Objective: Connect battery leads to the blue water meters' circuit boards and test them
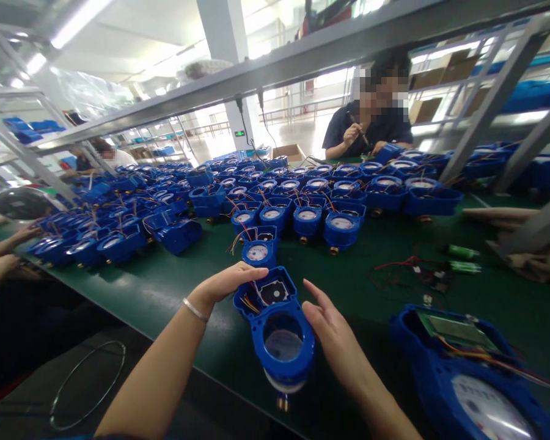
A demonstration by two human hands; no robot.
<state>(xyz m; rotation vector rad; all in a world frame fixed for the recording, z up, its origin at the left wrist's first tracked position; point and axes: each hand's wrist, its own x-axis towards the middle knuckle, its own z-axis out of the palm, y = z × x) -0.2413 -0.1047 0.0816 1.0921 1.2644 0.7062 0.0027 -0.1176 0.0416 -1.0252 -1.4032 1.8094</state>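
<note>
In front of me on the green table is a blue water meter with a round clear window and an open box part showing a black plate and coloured wires. My left hand is at the upper left edge of the box part, a finger lying over its rim; its other fingers are mostly hidden. My right hand is beside the meter's right side, fingers apart, thumb close to the blue rim. Directly behind stands a second water meter with a white dial and loose wires.
Many blue meters fill the table's back and left. A larger-looking meter with a circuit board lies at the right front. Green batteries and red wires lie near a metal post. A co-worker sits opposite; another person's hands show at left.
</note>
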